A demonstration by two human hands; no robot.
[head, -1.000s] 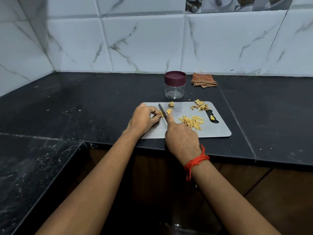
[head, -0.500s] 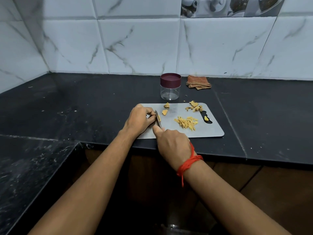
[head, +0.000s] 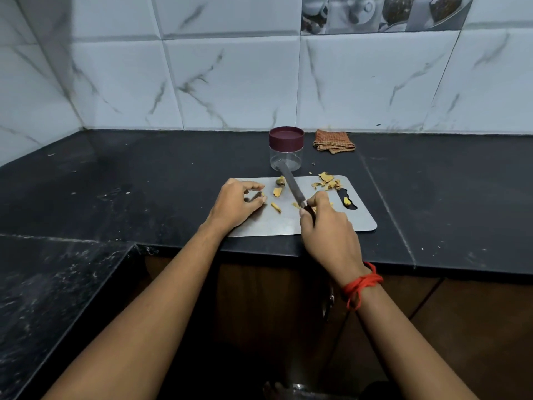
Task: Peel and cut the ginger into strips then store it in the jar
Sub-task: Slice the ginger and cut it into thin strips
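Cutting stage, judged partly done. The steel cutting board (head: 288, 223) lies at the front edge of the black counter (head: 173, 168). Peelings (head: 327, 181) are heaped at the board's far right corner, so peeling is taken as largely finished. Cut strips (head: 314, 208) are mostly hidden behind the right hand (head: 326, 226); only a few ends are seen. That hand is closed round the handle of the knife (head: 292, 186), whose blade is raised and pointed away toward the jar (head: 286, 153). The left hand (head: 236, 203) rests on the board's left side with fingers curled, and a small ginger bit (head: 261, 195) appears to be pinched between thumb and forefinger. Several uncut ginger chunks (head: 277, 192) lie between the hands, and one stray piece (head: 347, 201) sits in the board's handle slot. The jar stands just behind the board, looks empty, with its maroon lid (head: 286, 137) on. Left to do: remaining chunks sliced, lid removed, strips transferred. A folded cloth (head: 333, 141) is noted beside the jar.
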